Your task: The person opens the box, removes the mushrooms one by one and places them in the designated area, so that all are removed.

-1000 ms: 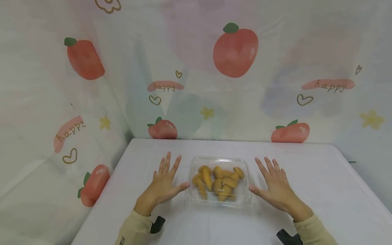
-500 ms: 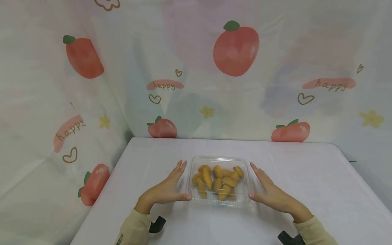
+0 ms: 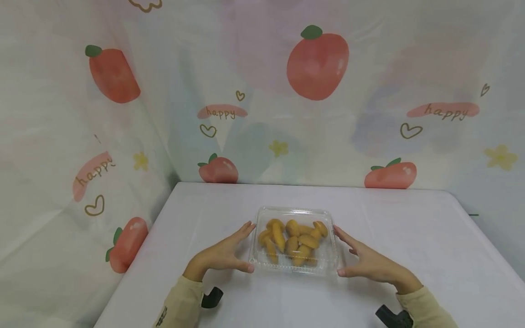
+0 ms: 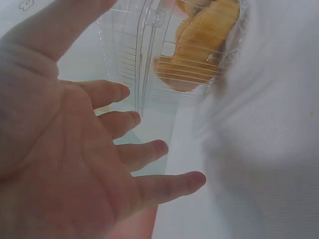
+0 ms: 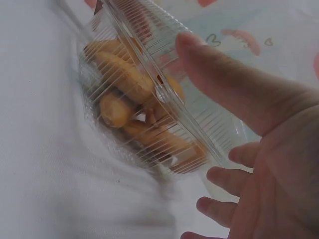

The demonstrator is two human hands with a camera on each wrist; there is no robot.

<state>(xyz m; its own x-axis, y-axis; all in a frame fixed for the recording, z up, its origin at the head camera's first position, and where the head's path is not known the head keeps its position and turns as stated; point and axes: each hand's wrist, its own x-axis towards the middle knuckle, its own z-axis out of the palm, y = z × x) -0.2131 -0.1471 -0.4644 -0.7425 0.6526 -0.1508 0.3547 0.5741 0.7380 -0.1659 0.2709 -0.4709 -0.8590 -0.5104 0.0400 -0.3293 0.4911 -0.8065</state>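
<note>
A clear plastic clamshell box (image 3: 293, 269) with its lid down stands at the middle of the white table. Several yellow-brown mushrooms (image 3: 303, 241) lie inside it. My left hand (image 3: 219, 255) is at the box's left side, fingertips right at the far left edge and thumb near the front corner. On the other side my right hand (image 3: 369, 262) mirrors it, fingertips at the right edge. Both wrist views show the fingers spread and fairly straight around the ends of the box, not curled round it. Ridged side walls and a seam between lid and base show there.
The white tabletop (image 3: 270, 300) reaches back to a printed cloth backdrop (image 3: 262, 82) with fruit and "happy" patterns, which also runs along the left side. A black strap piece shows at each wrist, below the beige sleeves (image 3: 180, 303).
Both hands turn from palms down with fingers spread wide to sideways, palms facing the box. Their fingertips come in close to its two ends. The box stays in place.
</note>
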